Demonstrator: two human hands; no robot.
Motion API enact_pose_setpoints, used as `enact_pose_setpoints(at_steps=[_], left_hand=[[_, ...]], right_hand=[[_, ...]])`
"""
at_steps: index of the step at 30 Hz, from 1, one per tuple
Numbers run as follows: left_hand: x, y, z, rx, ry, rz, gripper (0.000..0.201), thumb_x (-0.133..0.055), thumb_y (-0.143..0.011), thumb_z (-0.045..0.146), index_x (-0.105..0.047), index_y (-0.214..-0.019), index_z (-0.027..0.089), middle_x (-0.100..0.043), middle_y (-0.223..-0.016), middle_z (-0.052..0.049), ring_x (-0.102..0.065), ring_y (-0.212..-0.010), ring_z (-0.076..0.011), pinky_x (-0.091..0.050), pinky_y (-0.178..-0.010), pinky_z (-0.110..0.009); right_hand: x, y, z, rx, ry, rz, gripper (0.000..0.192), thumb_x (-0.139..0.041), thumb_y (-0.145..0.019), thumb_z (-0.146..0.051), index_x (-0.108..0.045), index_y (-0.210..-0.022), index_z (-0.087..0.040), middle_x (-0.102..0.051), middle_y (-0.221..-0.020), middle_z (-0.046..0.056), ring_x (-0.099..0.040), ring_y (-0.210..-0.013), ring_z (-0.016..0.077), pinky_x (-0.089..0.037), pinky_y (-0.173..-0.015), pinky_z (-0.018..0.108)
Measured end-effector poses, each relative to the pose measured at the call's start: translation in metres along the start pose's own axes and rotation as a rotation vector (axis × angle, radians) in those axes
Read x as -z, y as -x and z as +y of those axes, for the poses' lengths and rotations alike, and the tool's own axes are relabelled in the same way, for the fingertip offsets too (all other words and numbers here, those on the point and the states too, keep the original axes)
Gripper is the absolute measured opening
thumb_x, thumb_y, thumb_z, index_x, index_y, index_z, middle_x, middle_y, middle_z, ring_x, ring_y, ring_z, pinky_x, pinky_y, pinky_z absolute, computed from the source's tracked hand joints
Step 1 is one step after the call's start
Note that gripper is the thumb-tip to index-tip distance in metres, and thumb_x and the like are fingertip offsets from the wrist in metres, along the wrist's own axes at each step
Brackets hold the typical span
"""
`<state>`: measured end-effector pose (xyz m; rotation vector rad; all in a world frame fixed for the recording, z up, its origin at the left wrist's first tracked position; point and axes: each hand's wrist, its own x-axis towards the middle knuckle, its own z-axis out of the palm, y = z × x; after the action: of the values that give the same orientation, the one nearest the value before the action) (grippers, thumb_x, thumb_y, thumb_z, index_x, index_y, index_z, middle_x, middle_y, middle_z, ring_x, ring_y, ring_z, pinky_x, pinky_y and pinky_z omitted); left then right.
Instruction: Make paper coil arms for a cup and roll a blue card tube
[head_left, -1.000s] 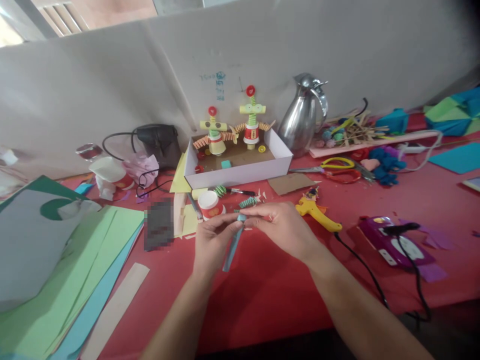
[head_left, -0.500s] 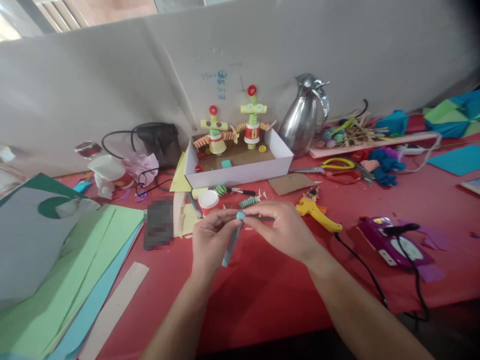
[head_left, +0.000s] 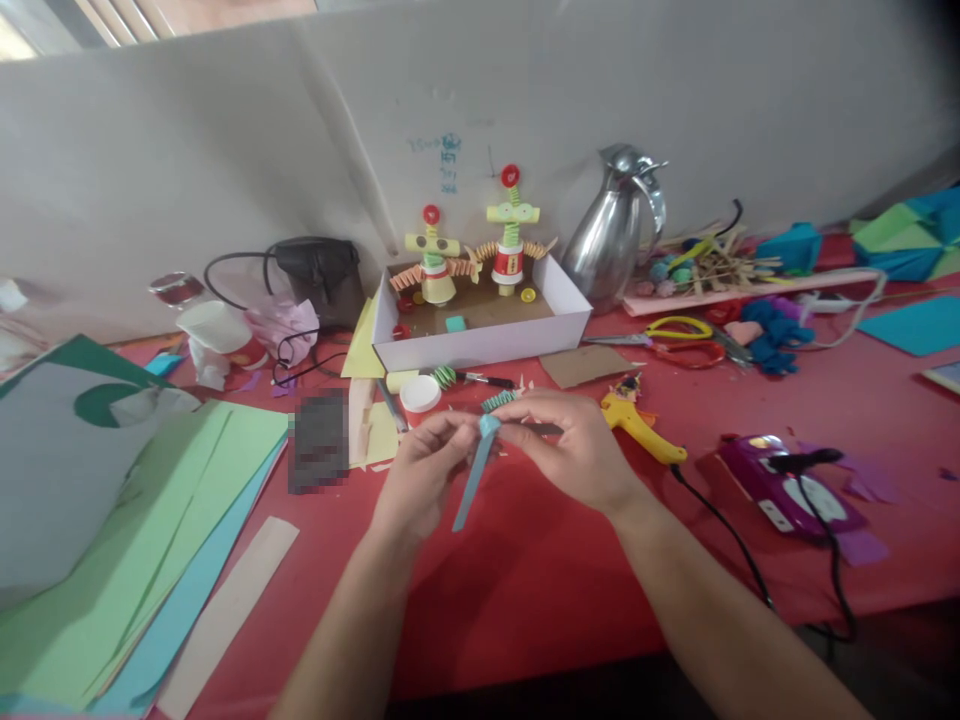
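Both my hands meet above the red table [head_left: 525, 580]. My left hand [head_left: 420, 475] pinches a narrow blue paper strip [head_left: 474, 476] whose free end hangs down toward me. My right hand [head_left: 574, 450] grips the strip's top end, rolled around a thin dark stick [head_left: 541, 428] that pokes out to the right of my fingers. Just behind my hands lie a small green coiled paper piece [head_left: 496, 401] and a white cup with a red band [head_left: 418, 398].
A white box [head_left: 480, 345] holds two paper-cup figures. Behind it stands a steel jug [head_left: 611, 235]. A yellow glue gun [head_left: 641, 425] with black cable, a purple device [head_left: 780, 485], scissors [head_left: 679, 340], and stacked coloured paper sheets [head_left: 135, 540] at left surround my hands.
My hands have turned the strip's top end a little further on the stick; the hanging end has swung slightly right. The view has shifted a little.
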<state>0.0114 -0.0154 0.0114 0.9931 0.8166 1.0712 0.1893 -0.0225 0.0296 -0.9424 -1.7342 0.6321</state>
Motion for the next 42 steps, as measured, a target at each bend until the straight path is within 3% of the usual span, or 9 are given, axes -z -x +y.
enact_pose_setpoints(at_steps=[6, 10, 16, 18, 23, 28, 32, 39, 42], left_hand=[[0.010, 0.002, 0.005, 0.127, 0.119, -0.165, 0.015, -0.082, -0.073, 0.026, -0.074, -0.085, 0.019, -0.074, -0.079, -0.002, -0.070, -0.071, -0.0144, -0.057, -0.081, -0.030], [0.011, 0.003, 0.008, 0.181, 0.154, -0.209, 0.020, -0.083, -0.071, 0.030, -0.077, -0.086, 0.019, -0.074, -0.076, -0.004, -0.069, -0.067, -0.0152, -0.057, -0.073, -0.028], [0.012, 0.001, 0.003, 0.177, 0.117, -0.178, 0.018, -0.087, -0.064, 0.032, -0.079, -0.072, 0.018, -0.074, -0.073, -0.004, -0.068, -0.071, -0.0140, -0.053, -0.075, -0.025], [0.011, 0.001, 0.001, 0.168, 0.078, -0.159, 0.017, -0.085, -0.068, 0.032, -0.080, -0.076, 0.018, -0.075, -0.076, -0.005, -0.067, -0.074, -0.0143, -0.052, -0.077, -0.025], [0.004, 0.001, 0.002, -0.038, -0.035, -0.004, 0.032, -0.082, -0.071, 0.023, -0.078, -0.102, 0.024, -0.076, -0.093, -0.006, -0.067, -0.087, -0.0160, -0.052, -0.080, -0.026], [0.001, 0.001, 0.005, -0.171, -0.277, 0.057, 0.030, -0.083, -0.068, 0.022, -0.080, -0.098, 0.022, -0.076, -0.095, -0.008, -0.067, -0.089, -0.0187, -0.054, -0.081, -0.027], [-0.001, 0.002, 0.003, -0.102, -0.246, 0.109, 0.028, -0.083, -0.070, 0.026, -0.080, -0.098, 0.023, -0.078, -0.090, -0.007, -0.069, -0.079, -0.0184, -0.057, -0.075, -0.030], [0.000, 0.000, 0.001, -0.114, -0.276, 0.154, 0.027, -0.086, -0.064, 0.023, -0.081, -0.090, 0.021, -0.078, -0.092, -0.008, -0.069, -0.086, -0.0183, -0.057, -0.081, -0.027], [0.004, -0.002, 0.002, -0.009, -0.117, 0.181, 0.027, -0.088, -0.060, 0.020, -0.081, -0.086, 0.016, -0.077, -0.081, -0.007, -0.069, -0.074, -0.0151, -0.058, -0.072, -0.024]], right_hand=[[0.003, -0.002, -0.001, 0.265, 0.077, -0.026, 0.012, -0.062, -0.090, -0.014, -0.070, -0.095, -0.021, -0.072, -0.085, 0.004, -0.061, -0.084, 0.0194, -0.051, -0.080, 0.038], [0.001, -0.002, -0.001, 0.307, 0.073, -0.032, 0.011, -0.062, -0.090, -0.015, -0.069, -0.096, -0.022, -0.070, -0.084, 0.004, -0.059, -0.084, 0.0197, -0.050, -0.080, 0.039], [0.001, -0.002, -0.004, 0.292, 0.062, -0.091, 0.008, -0.060, -0.091, -0.017, -0.067, -0.094, -0.020, -0.066, -0.083, 0.005, -0.056, -0.082, 0.0195, -0.050, -0.077, 0.038], [0.002, -0.001, -0.003, 0.285, 0.078, -0.092, 0.008, -0.059, -0.089, -0.017, -0.066, -0.094, -0.020, -0.065, -0.084, 0.006, -0.056, -0.083, 0.0202, -0.049, -0.076, 0.038], [0.005, 0.000, 0.003, 0.207, 0.178, -0.095, 0.008, -0.058, -0.089, -0.019, -0.064, -0.094, -0.020, -0.065, -0.088, 0.007, -0.056, -0.086, 0.0214, -0.048, -0.079, 0.039], [0.007, -0.001, 0.006, 0.150, 0.240, -0.110, 0.006, -0.059, -0.087, -0.019, -0.064, -0.090, -0.021, -0.067, -0.086, 0.005, -0.056, -0.082, 0.0205, -0.047, -0.080, 0.039], [0.005, 0.000, 0.007, 0.149, 0.294, -0.097, 0.006, -0.060, -0.087, -0.020, -0.065, -0.091, -0.021, -0.069, -0.087, 0.005, -0.058, -0.083, 0.0212, -0.046, -0.079, 0.039], [0.000, -0.001, 0.006, 0.176, 0.437, -0.108, 0.005, -0.060, -0.085, -0.021, -0.065, -0.087, -0.020, -0.068, -0.084, 0.006, -0.058, -0.082, 0.0225, -0.046, -0.077, 0.041], [0.001, 0.003, 0.001, 0.233, 0.493, 0.001, 0.012, -0.062, -0.084, -0.025, -0.065, -0.095, -0.023, -0.068, -0.094, 0.008, -0.059, -0.093, 0.0271, -0.047, -0.082, 0.045]])
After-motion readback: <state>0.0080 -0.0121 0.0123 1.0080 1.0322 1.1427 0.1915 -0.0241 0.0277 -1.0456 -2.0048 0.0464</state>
